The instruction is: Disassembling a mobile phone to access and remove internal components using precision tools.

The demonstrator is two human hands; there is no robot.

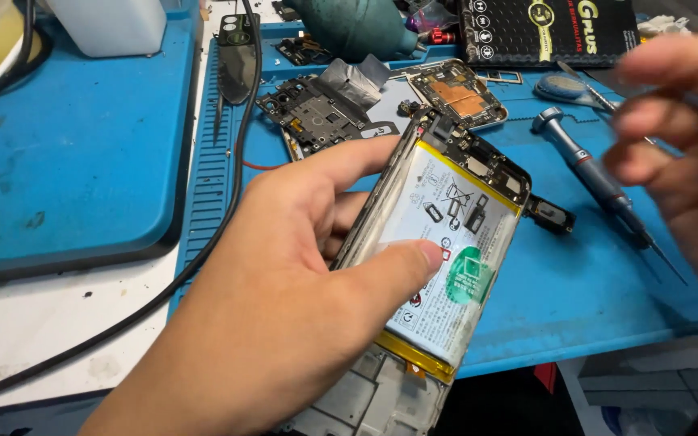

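Between the thumb and the fingers of the left hand [284, 307] sits an opened phone [438, 242], held firm above the blue mat [559, 299], with the thumb pressing on its white battery [454, 258]. To the right, the right hand [680, 153] is blurred; thin tweezers [587, 89] seem to be pinched in its fingers. A screwdriver [599, 182] lies on the mat just below this hand. Loose phone parts [317, 113] lie behind.

Both hands are bare, with no gloves, rings or watch. The left hand [284, 282] is sharp and clear, with short, clean nails. The right hand [684, 153] is blurred, so its details cannot be told. No sleeve shows on either wrist.
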